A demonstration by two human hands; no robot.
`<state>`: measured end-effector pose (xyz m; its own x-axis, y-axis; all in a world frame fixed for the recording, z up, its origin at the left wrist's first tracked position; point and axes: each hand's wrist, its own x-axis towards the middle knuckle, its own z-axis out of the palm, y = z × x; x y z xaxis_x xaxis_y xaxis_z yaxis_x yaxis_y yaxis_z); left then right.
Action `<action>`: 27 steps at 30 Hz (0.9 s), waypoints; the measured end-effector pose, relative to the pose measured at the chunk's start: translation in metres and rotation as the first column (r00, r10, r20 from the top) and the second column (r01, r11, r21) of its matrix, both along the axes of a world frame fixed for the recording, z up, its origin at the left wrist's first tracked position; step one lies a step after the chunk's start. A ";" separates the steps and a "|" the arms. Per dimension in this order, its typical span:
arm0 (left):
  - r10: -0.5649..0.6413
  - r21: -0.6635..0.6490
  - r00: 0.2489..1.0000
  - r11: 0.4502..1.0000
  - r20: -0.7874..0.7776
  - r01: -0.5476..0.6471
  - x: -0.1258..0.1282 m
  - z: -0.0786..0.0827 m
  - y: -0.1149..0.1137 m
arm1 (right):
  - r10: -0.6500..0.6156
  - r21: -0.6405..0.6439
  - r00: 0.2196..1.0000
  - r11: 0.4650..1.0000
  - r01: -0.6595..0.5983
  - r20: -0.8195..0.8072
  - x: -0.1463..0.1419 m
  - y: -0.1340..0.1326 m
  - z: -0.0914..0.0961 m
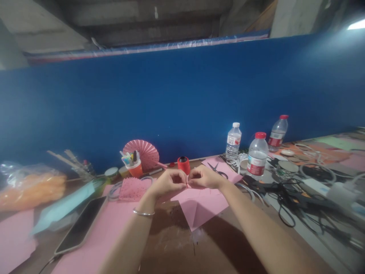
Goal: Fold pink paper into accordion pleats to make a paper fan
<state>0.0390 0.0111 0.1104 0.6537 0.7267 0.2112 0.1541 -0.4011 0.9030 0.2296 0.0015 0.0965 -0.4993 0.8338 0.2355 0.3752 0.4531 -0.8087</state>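
Observation:
My left hand (170,183) and my right hand (205,177) meet fingertip to fingertip in the middle of the head view. Both are pinched closed; a tiny pinkish bit shows between them, too small to name. Below them a creased sheet of pink paper (199,210) lies on the brown table (171,247). Just behind the hands stands a red round object with a dark top (183,166). Black-handled scissors (218,171) lie partly spread on more pink paper (235,174), right of my right hand. A perforated pink piece (133,189) is left of my left hand.
At the left are a phone (82,224), a cup of pens (133,165), a pink pleated fan (141,152) and a plastic bag (31,186). Several water bottles (257,156) and tangled cables (288,205) occupy the right. A blue partition (176,99) rises behind.

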 end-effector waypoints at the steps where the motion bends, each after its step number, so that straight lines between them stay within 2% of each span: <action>1: -0.001 -0.001 1.000 1.000 -0.001 0.001 0.000 0.000 0.000 | 0.003 0.004 1.000 1.000 -0.003 -0.003 0.000 0.000 0.000; 10: 0.028 -0.019 0.999 0.999 -0.036 -0.029 0.000 -0.002 0.001 | 0.033 0.076 0.999 0.997 -0.033 0.004 0.001 0.003 -0.004; 21: 0.055 0.011 0.997 0.998 -0.062 -0.054 -0.001 -0.005 0.005 | 0.016 0.079 1.000 0.997 -0.017 0.015 0.002 0.003 -0.004; 23: 0.061 -0.038 0.997 0.997 -0.045 -0.063 0.000 -0.008 0.006 | 0.009 0.079 1.000 0.997 -0.011 0.028 0.003 0.003 -0.004; 27: 0.019 -0.259 0.997 0.966 0.074 0.001 0.005 -0.014 0.006 | -0.002 0.106 0.999 0.994 -0.002 0.037 0.005 0.006 -0.007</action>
